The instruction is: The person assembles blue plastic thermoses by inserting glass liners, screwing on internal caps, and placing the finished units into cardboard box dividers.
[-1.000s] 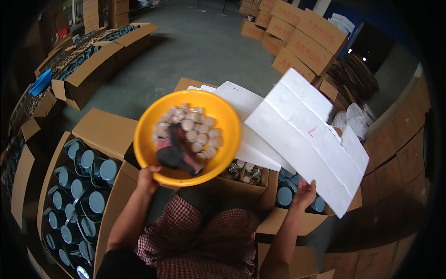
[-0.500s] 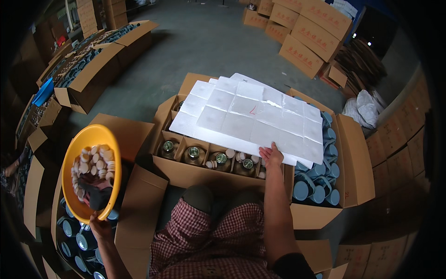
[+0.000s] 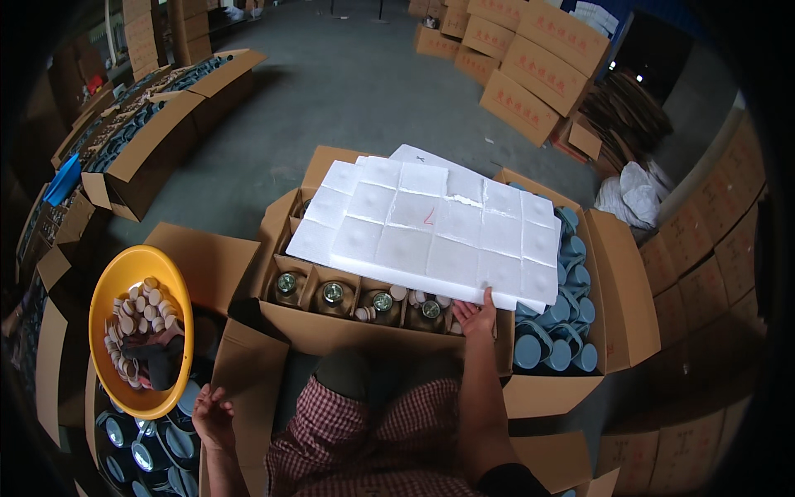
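My left hand [image 3: 214,416] is empty, its fingers loosely bent and apart. Just left of it, a yellow plastic basin [image 3: 184,364] sits on a carton of grey-blue lidded jugs [image 3: 157,447], holding pale round stoppers [image 3: 145,315] and a dark cloth [image 3: 157,364]. My right hand [image 3: 476,319] has its palm turned up and fingers spread at the near edge of white foam sheets [image 3: 406,224]; the thumb overlaps the edge. These sheets lie stacked across a divided carton [image 3: 373,331], where glass bottle liners [image 3: 334,296] and loose stoppers show along the front row.
Right of the divided carton stands an open carton [image 3: 621,290] of grey-blue jugs [image 3: 556,331]. Open cartons [image 3: 157,141] line the left, with a blue basin [image 3: 63,180] on them. Stacked closed cartons [image 3: 542,74] and a white sack [image 3: 633,195] are at the far right.
My left hand has let go of the yellow basin's rim and moved right, leaving the basin on the jugs. My right hand stays by the foam edge. The view has shifted slightly.
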Demonstrator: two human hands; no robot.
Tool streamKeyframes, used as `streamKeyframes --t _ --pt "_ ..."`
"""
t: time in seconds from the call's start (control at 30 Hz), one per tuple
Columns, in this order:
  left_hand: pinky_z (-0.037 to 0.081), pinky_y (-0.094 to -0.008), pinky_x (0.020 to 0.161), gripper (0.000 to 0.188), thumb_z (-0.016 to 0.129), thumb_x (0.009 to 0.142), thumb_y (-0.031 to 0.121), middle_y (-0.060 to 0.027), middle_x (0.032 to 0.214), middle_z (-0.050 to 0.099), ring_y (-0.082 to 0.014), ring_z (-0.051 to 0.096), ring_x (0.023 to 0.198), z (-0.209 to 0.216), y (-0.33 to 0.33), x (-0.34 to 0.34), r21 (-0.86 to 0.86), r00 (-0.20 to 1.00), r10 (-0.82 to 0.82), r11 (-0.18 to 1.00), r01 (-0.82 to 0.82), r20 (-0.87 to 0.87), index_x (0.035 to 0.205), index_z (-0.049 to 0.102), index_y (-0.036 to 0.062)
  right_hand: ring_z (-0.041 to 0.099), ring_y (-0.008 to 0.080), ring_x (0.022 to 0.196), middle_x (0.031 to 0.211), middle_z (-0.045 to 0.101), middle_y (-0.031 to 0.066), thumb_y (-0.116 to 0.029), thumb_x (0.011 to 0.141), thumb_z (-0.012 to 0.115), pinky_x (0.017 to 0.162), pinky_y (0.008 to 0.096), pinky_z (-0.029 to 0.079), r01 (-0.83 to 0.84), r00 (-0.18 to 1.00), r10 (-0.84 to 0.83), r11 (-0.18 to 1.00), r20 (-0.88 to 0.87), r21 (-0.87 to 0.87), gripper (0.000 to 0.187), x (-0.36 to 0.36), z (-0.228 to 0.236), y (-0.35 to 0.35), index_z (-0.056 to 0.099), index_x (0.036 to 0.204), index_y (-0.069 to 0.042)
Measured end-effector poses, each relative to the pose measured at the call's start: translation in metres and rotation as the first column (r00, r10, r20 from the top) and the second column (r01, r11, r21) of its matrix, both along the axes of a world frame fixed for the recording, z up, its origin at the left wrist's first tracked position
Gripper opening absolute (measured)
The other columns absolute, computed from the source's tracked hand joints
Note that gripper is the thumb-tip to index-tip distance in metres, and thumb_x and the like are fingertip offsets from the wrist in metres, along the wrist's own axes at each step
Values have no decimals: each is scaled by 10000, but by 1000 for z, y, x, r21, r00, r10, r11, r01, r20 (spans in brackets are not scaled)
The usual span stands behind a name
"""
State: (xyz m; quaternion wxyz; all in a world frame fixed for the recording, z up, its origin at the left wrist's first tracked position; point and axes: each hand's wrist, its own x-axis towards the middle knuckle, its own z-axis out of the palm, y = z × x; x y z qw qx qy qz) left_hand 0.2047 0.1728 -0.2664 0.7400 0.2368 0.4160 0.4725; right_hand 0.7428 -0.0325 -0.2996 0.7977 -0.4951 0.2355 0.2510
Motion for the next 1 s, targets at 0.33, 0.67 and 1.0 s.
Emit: streamKeyframes --t 0.33,0.67,1.0 --pt "518 -309 527 229 559 825 61 -158 846 653 -221 625 591 37 -8 115 87 974 -219 971 223 -54 1048 559 10 576 291 983 1149 542 127 -169 814 661 770 445 536 366 875 -426 893 228 262 510 15 18 15 439 1253 -35" --pt "305 -542 1018 754 631 814 259 -161 1374 349 -340 362 1261 56 -92 285 -105 745 -623 746 657 238 1400 224 14 573 215 939 1094 559 98 -98 832 611 721 345 502 309 864 -417 882 284 357 402 -136 59 6 474 1202 -19" --pt "299 -584 983 776 648 763 105 -108 1338 384 -312 370 1233 42 -131 300 -144 897 -268 932 334 351 1405 219 181 517 249 1085 1203 503 97 -103 856 561 872 412 469 101 914 -238 917 327 386 464 -180 72 -46 396 1286 -47"
